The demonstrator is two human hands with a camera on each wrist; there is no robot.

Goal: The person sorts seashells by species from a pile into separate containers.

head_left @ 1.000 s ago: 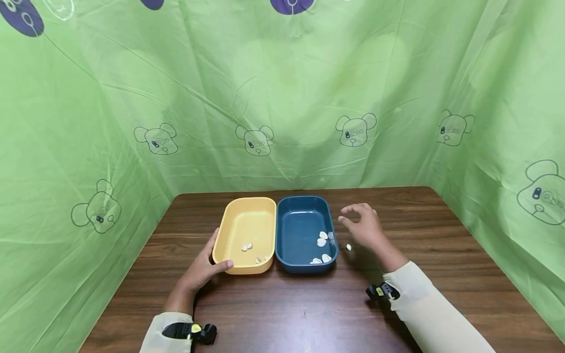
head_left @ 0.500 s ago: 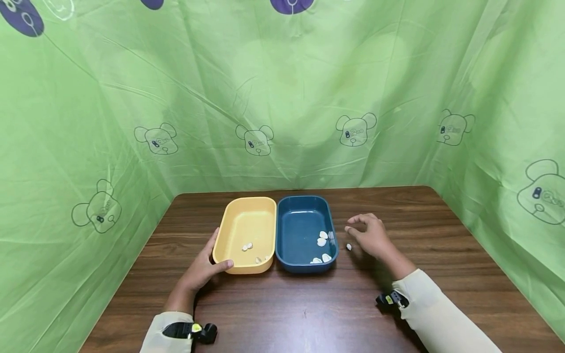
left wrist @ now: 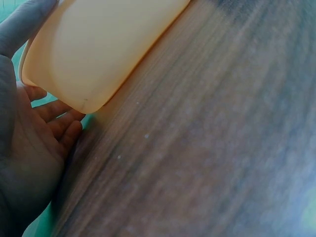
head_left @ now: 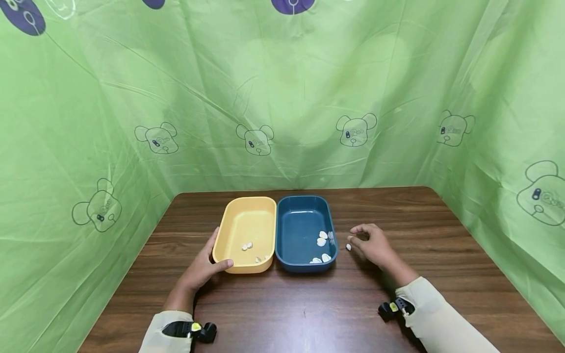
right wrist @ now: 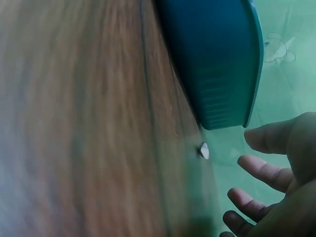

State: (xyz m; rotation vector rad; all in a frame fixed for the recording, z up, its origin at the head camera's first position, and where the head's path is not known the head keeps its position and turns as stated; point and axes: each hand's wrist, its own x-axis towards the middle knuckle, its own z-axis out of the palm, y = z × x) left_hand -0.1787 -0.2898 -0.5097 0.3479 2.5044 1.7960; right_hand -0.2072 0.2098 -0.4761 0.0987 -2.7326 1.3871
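Observation:
My left hand (head_left: 200, 269) holds the yellow tray (head_left: 225, 223) at its near left corner, thumb on the rim and fingers along the outer side. A few small whitish pieces, like pebbles or shells (head_left: 249, 245), lie inside it. Touching its right side is the blue tray (head_left: 302, 268), with several larger white shell-like pieces (head_left: 321, 241) in its near right part. My right hand (head_left: 375, 246) hovers beside a small white piece (head_left: 348, 247) on the table, fingers parted and slightly bent. In the right wrist view, a gap separates the fingertips (right wrist: 254, 136) from that piece (right wrist: 204, 150).
Both trays stand on a brown wood-grain table (head_left: 304, 314). A green curtain (head_left: 309, 98) with bear drawings encloses the back and both sides. Each wrist carries a black strapped camera, such as the right one (head_left: 388, 310).
My right hand has drawn away from the blue tray's side, rightward and toward me, and sunk lower beside the small white piece. My left hand and both trays look the same.

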